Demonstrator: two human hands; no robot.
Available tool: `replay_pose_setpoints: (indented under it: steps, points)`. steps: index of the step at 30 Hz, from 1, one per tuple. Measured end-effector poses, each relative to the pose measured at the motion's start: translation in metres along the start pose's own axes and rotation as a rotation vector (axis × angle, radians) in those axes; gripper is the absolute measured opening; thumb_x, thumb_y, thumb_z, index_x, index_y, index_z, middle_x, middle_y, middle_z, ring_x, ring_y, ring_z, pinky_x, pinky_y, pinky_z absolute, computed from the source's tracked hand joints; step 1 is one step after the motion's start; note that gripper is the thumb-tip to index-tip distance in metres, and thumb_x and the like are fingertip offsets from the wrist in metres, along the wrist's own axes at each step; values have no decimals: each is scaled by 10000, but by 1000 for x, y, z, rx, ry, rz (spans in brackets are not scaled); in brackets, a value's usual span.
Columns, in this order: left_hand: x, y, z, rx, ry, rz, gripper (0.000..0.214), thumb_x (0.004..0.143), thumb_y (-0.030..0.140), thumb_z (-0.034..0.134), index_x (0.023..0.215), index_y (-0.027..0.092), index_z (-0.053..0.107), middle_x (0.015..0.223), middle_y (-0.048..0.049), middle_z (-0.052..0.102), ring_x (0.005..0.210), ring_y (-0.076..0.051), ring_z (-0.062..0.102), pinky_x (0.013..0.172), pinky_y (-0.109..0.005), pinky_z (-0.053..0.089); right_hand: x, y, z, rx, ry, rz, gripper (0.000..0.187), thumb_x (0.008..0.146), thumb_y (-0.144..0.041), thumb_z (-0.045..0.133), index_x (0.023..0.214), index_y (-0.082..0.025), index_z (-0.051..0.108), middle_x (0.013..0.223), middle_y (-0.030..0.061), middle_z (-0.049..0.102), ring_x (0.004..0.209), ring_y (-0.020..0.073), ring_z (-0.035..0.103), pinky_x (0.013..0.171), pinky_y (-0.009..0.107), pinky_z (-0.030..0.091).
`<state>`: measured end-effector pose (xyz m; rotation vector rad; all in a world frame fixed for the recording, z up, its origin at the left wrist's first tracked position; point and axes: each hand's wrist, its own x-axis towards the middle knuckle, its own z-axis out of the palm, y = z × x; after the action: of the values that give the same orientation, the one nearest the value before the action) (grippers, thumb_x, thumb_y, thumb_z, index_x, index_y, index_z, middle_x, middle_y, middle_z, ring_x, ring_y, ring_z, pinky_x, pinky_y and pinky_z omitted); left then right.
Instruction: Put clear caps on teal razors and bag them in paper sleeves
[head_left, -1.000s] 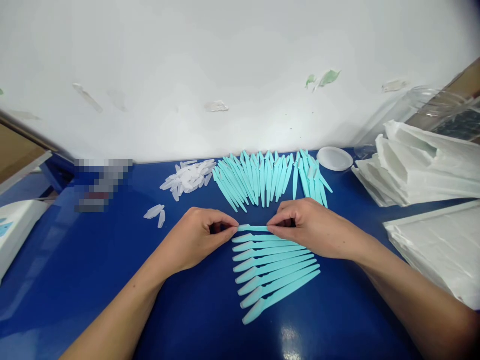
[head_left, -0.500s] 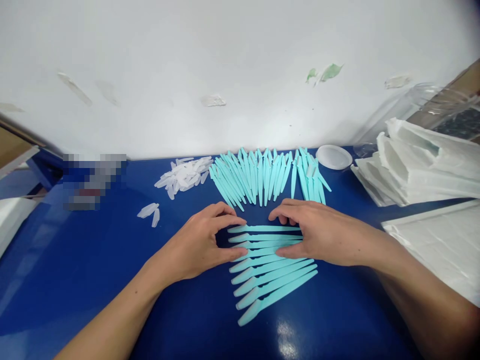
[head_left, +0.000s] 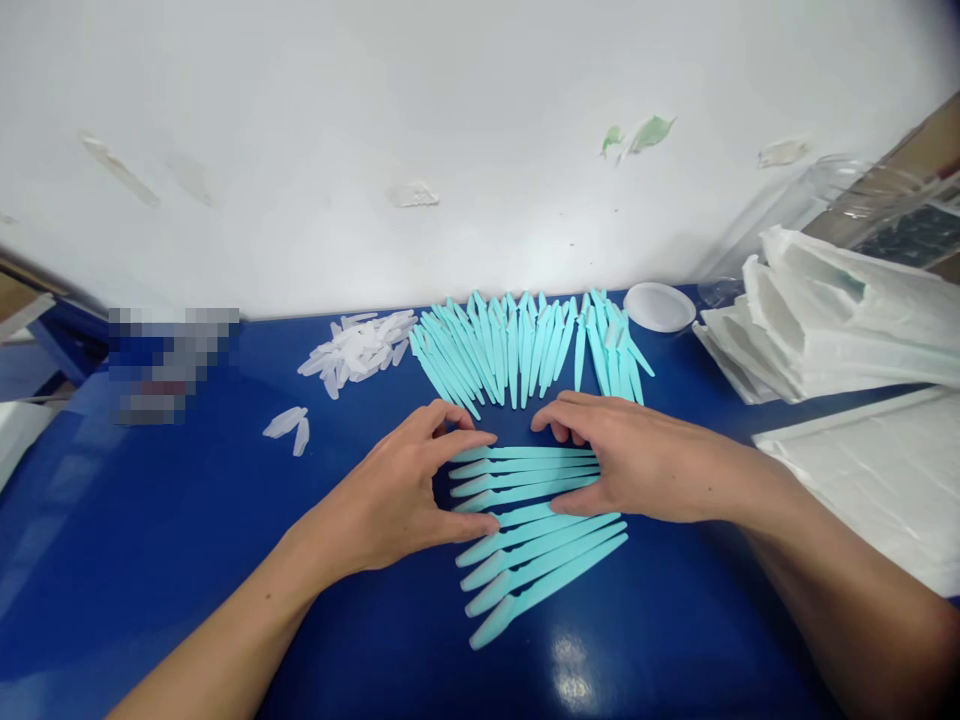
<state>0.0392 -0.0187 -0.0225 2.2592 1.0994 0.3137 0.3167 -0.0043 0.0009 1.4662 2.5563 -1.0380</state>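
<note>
A row of turquoise eyebrow razors (head_left: 562, 577) lies fanned out on the blue table (head_left: 360, 650), blade ends to the left. My left hand (head_left: 405, 490) curves round the blade ends, thumb and index finger wide apart, the thumb resting on the razors. Across the handle ends lies my right hand (head_left: 645, 460), its thumb on the handles and its fingers beyond the top razor. Both hands are open, and parts of several razors are hidden under them. Farther back, many more turquoise razors (head_left: 514, 350) lie side by side in a loose spread.
Left of the far razors is a heap of translucent blade caps (head_left: 364, 350), with a few loose caps (head_left: 285, 422) nearer. A round white lid (head_left: 660, 307) lies at the back right. White padded envelopes (head_left: 870, 330) are stacked at right. A white wall (head_left: 480, 120) borders the table.
My left thumb has slid a little toward me along the blade ends. The upper razors in the row lie closer together. The whole view has shifted slightly.
</note>
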Motion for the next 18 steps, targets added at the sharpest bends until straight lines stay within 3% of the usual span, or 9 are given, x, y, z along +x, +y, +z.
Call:
replay_pose_setpoints:
  steps: [14,16,18]
  points:
    - [0,-5,-2,30,-14,-30,675,816,559,765,1411,310,567,1346,-72,496,1136,-247,566,910,-377,526,0,-1,1,-35,19,-21,595,808,-579,706,1280,-233,597,1166,68,649,918,230,624,749,348,506]
    - [-1,-2,-2,35,2,-7,670,817,568,761,1405,309,570,1351,-75,504,1153,-253,559,933,-388,520,-10,-4,-3,-45,34,-34,615,821,-601,692,1317,-252,586,1214,73,654,972,253,641,780,358,522]
    - [-1,2,-2,39,8,32,675,814,589,756,1399,308,571,1367,-78,512,1191,-265,541,972,-407,507,-32,-2,-10,-67,134,-14,661,838,-623,670,1401,-302,539,1277,74,654,1042,282,649,807,374,536]
